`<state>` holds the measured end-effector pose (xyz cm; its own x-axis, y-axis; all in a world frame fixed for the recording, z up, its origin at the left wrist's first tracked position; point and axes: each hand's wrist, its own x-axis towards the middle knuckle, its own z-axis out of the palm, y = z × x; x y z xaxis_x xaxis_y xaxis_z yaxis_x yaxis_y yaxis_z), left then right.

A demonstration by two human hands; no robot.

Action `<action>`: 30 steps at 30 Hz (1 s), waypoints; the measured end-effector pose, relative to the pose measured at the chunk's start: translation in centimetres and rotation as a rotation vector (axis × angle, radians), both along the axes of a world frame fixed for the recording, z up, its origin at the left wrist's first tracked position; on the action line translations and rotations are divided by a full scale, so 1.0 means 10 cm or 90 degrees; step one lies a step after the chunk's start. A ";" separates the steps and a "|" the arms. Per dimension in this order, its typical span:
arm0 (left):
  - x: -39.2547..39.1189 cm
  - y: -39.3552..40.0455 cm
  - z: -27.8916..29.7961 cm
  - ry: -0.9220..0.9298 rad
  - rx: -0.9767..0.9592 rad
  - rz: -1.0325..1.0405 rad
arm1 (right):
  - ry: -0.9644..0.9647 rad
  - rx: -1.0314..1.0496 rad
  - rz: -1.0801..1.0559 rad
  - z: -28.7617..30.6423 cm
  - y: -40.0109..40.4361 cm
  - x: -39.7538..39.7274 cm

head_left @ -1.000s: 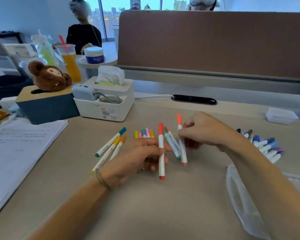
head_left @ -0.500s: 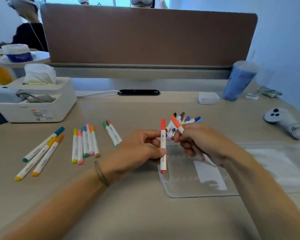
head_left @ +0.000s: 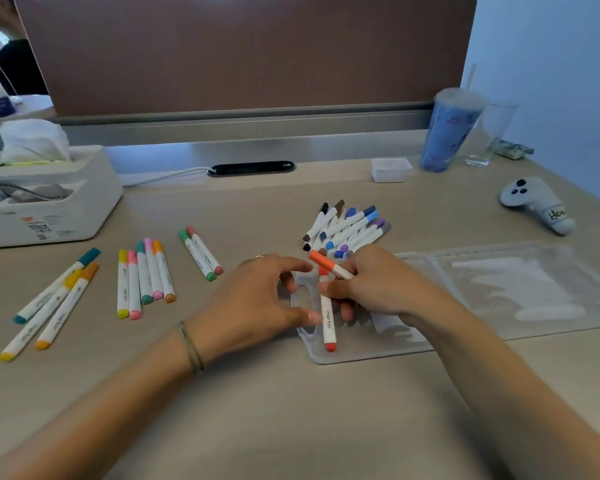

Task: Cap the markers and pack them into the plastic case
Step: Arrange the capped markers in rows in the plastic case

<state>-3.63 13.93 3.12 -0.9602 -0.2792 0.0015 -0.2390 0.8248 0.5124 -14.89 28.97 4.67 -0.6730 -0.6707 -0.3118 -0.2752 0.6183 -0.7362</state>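
The red marker (head_left: pixel 327 317) is now lying down on the plastic case (head_left: pixel 368 344) instead of standing upright in the left hand (head_left: pixel 257 303), whose fingers are spreading loosely beside it. The right hand (head_left: pixel 371 285) is pinching both it and the orange marker (head_left: pixel 329 268) on the worktop (head_left: pixel 291 410).

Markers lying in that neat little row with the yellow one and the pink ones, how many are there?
5, side by side on the desk: yellow marker, pink marker, teal marker, light pink marker, orange marker. None looks hidden.
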 end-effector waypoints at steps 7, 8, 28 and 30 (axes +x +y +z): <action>0.04 0.05 -0.10 0.003 -0.004 -0.035 | 0.053 0.051 0.005 -0.10 -0.11 -0.01; 0.05 0.06 -0.10 0.003 -0.005 -0.033 | 0.069 0.060 0.006 -0.10 -0.12 -0.01; 0.06 0.03 -0.21 -0.029 -0.056 -0.030 | -0.141 -0.127 -0.065 0.00 0.22 -0.26; 0.06 0.04 -0.21 -0.031 -0.058 -0.028 | -0.108 -0.111 -0.075 0.00 0.22 -0.27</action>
<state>-3.05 14.31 1.07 -0.9713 -0.2370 -0.0218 -0.2237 0.8780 0.4232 -17.63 31.17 4.68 -0.6974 -0.6449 -0.3128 -0.0730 0.4980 -0.8641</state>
